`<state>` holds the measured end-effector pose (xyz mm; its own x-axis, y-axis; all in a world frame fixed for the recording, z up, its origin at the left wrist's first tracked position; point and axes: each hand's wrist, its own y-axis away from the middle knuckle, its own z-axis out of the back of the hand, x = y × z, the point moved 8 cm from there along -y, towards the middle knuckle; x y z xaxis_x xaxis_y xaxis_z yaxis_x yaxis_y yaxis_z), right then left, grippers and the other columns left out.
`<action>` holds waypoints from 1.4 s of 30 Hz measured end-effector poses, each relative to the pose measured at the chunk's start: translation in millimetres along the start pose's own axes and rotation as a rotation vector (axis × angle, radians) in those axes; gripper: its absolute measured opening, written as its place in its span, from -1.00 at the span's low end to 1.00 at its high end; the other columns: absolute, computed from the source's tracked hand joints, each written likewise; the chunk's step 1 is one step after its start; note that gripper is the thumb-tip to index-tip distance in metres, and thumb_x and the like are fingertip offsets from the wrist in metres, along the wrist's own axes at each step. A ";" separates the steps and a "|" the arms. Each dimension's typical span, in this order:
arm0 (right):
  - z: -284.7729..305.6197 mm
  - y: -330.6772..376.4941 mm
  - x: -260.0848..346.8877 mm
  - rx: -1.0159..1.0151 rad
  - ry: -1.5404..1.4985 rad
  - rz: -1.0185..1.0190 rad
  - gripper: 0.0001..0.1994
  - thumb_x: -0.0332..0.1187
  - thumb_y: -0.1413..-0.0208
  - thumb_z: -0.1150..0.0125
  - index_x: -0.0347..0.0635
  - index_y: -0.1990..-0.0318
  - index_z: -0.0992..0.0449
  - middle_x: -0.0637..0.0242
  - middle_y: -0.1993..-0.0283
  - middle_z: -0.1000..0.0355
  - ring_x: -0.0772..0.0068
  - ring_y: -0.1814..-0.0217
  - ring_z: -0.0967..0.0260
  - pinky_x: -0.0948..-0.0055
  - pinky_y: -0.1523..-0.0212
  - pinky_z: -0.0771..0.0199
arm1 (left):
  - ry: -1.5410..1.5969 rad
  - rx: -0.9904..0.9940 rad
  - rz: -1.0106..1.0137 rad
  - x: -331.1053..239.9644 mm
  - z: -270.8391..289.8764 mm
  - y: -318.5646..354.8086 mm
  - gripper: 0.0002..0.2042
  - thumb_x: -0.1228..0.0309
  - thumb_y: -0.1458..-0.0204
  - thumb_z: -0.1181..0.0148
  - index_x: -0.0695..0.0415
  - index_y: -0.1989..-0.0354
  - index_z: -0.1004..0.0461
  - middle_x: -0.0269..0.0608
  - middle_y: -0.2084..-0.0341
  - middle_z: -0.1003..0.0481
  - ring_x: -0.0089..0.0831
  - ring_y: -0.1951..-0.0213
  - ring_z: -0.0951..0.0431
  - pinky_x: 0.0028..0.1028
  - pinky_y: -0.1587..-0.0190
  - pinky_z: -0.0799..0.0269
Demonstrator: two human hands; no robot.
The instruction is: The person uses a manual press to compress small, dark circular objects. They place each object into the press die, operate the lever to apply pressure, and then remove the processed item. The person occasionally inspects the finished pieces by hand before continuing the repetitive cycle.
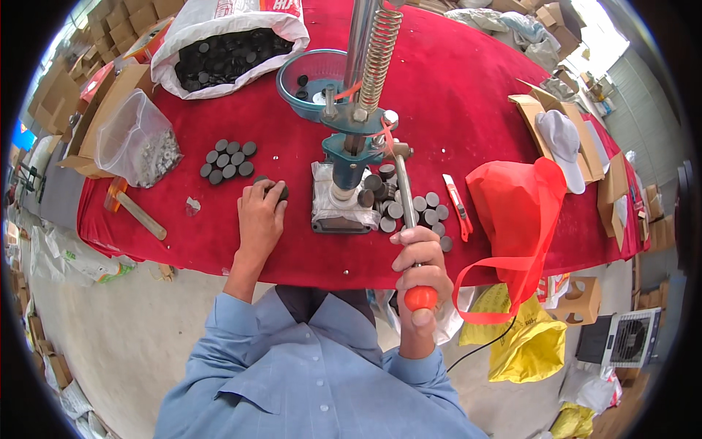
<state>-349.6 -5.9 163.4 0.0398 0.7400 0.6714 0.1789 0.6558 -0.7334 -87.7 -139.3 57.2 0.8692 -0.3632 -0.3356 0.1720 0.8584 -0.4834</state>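
My left hand point(261, 216) is closed on a dark round disc point(284, 194), left of the hand press; the fingers hide part of it. My right hand point(423, 267) is wrapped round the press lever point(404, 186), just above its red ball knob point(420, 296). The blue-green hand press point(355, 150) stands upright, with a coil spring point(381, 58) at its top. White wrapping point(322, 197) covers its base. A group of grey-topped discs point(228, 170) lies left of my left hand. More discs point(431, 199) lie right of the press, some heaped against it.
On the red-covered table point(439, 80) are a white sack point(212, 14) of black discs, a blue basket point(307, 110), a plastic tub point(135, 139), a hammer point(142, 216), a utility knife point(458, 205), a red bag point(512, 212) and a grey cap point(561, 143). Yellow bags point(526, 347) lie below its right edge.
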 end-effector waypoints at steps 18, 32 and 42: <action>-6.8 -122.6 18.3 0.143 -0.085 -0.190 -0.40 0.18 -0.21 -0.18 -0.34 0.40 -0.51 0.20 0.39 -0.43 0.31 0.26 -0.41 0.29 0.10 -0.39 | 0.443 -0.077 -0.007 -79.6 -18.5 -27.3 -0.32 0.41 0.12 -0.61 0.19 -0.24 -0.47 -0.15 0.22 -0.68 -0.16 0.12 -0.63 -0.20 -0.01 -0.47; 1.9 1.9 -2.1 0.013 -0.022 0.050 -0.38 0.31 -0.25 -0.11 -0.17 0.38 -0.49 0.17 0.27 -0.46 -0.03 -0.06 -0.41 0.03 -0.03 -0.44 | -0.067 -0.203 0.084 3.7 13.6 -16.0 -0.69 0.32 -0.08 -0.44 0.10 0.01 -0.65 -0.13 0.00 -0.59 -0.09 -0.06 -0.53 -0.11 -0.11 -0.44; -0.2 -7.5 2.1 0.092 0.009 -0.026 -0.38 0.33 -0.27 -0.09 -0.15 0.34 -0.50 0.16 0.19 -0.48 -0.06 -0.18 -0.38 -0.01 -0.11 -0.45 | 0.165 -0.102 0.238 52.4 -4.0 -17.6 -0.73 0.37 -0.04 -0.44 0.11 0.08 -0.68 -0.13 0.09 -0.63 -0.08 0.06 -0.59 -0.15 -0.04 -0.51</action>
<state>-350.6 -9.3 170.4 0.0452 0.7214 0.6910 0.0888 0.6861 -0.7221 -47.1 -174.9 44.9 0.7907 -0.2171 -0.5724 -0.0824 0.8887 -0.4509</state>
